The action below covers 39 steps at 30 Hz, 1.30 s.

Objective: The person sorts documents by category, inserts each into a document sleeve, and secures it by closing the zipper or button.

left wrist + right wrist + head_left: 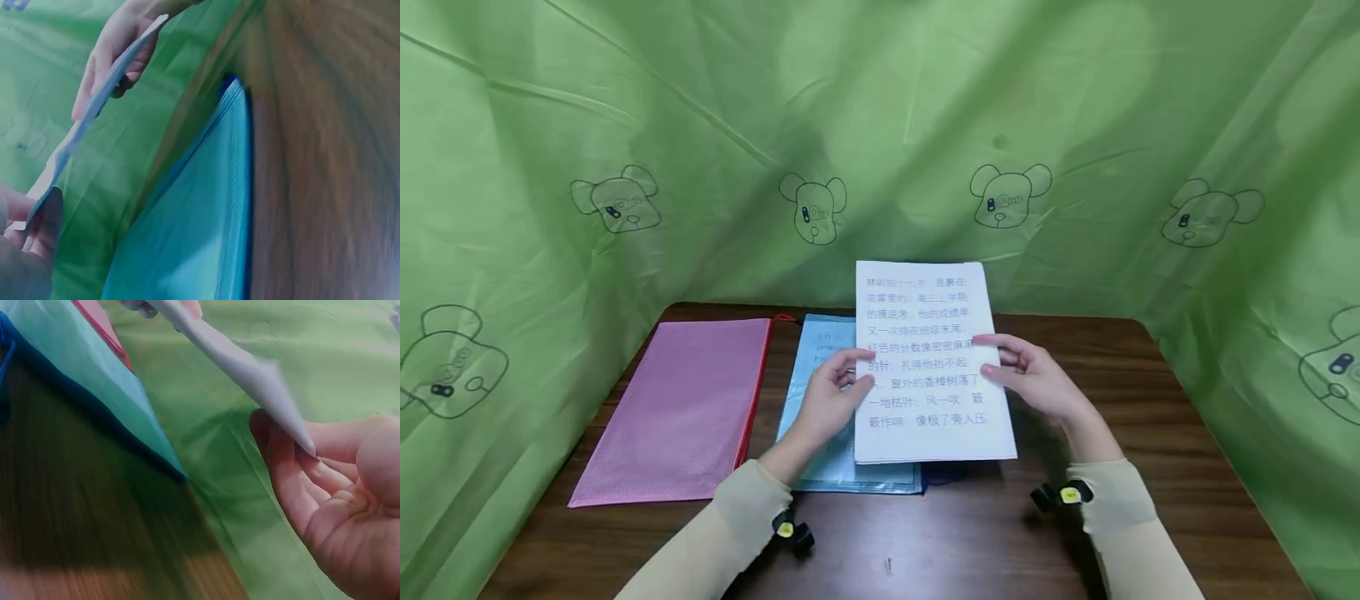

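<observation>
A small stack of white printed paper sheets [925, 367] is held up over the table in the head view. My left hand [835, 396] pinches its left edge between thumb and fingers. On the opposite edge, my right hand [1033, 375] pinches the sheets the same way. Beneath them lies a blue zip file pouch [820, 333], partly covered by the paper, with faint writing showing through. In the right wrist view the sheets [250, 372] appear nearly edge-on, the thumb on one side and fingers on the other. The left wrist view also shows the sheets [112, 81] raised above the pouch.
A pink zip file pouch [677, 408] with a red edge lies left of the blue one. The brown wooden table [1120, 400] extends to the right and front. Green fabric with bear-head outlines [917, 125] hangs behind and at both sides.
</observation>
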Available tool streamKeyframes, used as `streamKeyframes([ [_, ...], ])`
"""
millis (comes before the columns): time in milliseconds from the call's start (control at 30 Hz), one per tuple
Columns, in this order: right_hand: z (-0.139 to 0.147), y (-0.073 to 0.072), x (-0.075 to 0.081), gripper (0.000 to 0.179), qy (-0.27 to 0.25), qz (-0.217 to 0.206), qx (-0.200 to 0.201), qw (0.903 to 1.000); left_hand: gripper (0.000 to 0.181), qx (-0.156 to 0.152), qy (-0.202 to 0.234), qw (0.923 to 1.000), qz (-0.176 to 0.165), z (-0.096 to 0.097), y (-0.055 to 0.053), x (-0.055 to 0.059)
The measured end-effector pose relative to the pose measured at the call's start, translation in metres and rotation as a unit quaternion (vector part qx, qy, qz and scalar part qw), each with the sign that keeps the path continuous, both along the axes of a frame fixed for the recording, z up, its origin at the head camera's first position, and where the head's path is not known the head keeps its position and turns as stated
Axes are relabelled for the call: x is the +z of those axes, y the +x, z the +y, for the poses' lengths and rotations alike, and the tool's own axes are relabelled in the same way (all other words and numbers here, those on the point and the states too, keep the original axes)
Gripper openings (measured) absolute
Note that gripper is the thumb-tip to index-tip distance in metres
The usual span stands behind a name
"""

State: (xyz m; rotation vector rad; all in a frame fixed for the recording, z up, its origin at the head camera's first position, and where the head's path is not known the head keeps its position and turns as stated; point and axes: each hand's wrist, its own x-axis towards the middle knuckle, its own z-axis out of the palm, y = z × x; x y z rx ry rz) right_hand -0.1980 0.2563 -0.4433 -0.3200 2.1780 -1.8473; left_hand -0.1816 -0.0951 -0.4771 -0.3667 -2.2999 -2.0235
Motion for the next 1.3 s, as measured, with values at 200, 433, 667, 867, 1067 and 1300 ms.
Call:
streamKeyframes([
  [200, -0.041, -0.01, -0.008, 0.051, 0.011, 0.002, 0.012, 0.9999, 0.03, 0.032, -0.017, 0.9993, -0.014, -0.037, -0.001, -0.011],
  [433, -0.078, -0.012, -0.024, 0.049, -0.001, -0.004, 0.027, 0.9996, 0.032, 0.055, -0.036, 0.9966, -0.05, -0.069, 0.006, -0.022],
  [667, -0.097, -0.011, -0.035, 0.049, -0.012, 0.006, 0.014, 0.9998, 0.034, 0.058, -0.023, 0.9964, -0.057, -0.083, 0.01, -0.02],
  [867, -0.099, -0.011, -0.039, 0.045, -0.003, 0.011, -0.003, 0.9999, 0.041, 0.029, -0.025, 0.9969, -0.069, -0.089, 0.003, -0.017],
  [1067, -0.096, -0.012, -0.037, 0.045, 0.0, 0.005, -0.007, 1.0, 0.045, 0.004, -0.072, 0.9951, -0.067, -0.116, -0.009, -0.008],
  [1300, -0.09, -0.015, -0.031, 0.045, 0.014, -0.003, -0.017, 0.9997, 0.041, -0.007, -0.263, 0.9646, 0.025, -0.178, -0.027, -0.006],
])
